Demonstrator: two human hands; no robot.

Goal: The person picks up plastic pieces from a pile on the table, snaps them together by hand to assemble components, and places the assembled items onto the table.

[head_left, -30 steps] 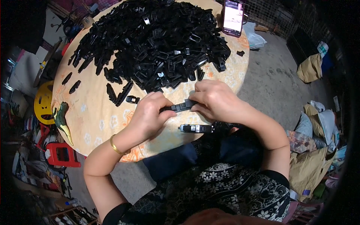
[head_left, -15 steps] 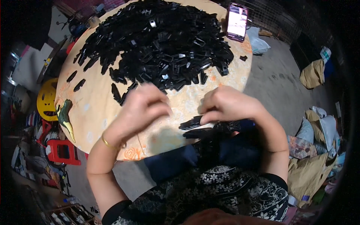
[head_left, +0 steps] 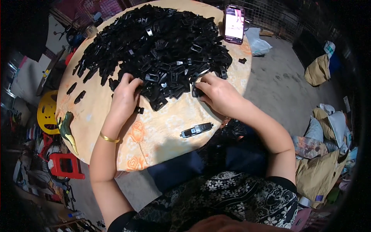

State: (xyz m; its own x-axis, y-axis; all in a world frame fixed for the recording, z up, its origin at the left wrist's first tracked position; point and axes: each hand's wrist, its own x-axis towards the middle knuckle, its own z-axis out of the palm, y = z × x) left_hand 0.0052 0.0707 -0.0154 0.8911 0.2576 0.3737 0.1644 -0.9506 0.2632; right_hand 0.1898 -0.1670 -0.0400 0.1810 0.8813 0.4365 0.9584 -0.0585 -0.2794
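Note:
At the near left edge of a big pile of black plastic pieces (head_left: 166, 42), my left hand (head_left: 124, 94) has its fingers curled down among the parts. What they hold there is hidden. My right hand (head_left: 220, 94), at the pile's near right edge, pinches a small black plastic piece (head_left: 196, 91) between thumb and fingers. Closer to me, a longer black plastic part (head_left: 196, 130) with a shiny grey top lies alone on the cloth. Beside my left wrist sits a small black bit (head_left: 140, 110).
The round table has a cream flowered cloth (head_left: 92, 135). A phone (head_left: 234, 24) with a lit screen stands at the far right. A curved green-and-yellow tool (head_left: 68, 131) lies at the left edge. A red stool (head_left: 65, 166) and paper sacks (head_left: 317, 174) are on the floor.
Both hands have moved away from me to the pile's near edge. The long black part by my right hand now lies alone on the cloth.

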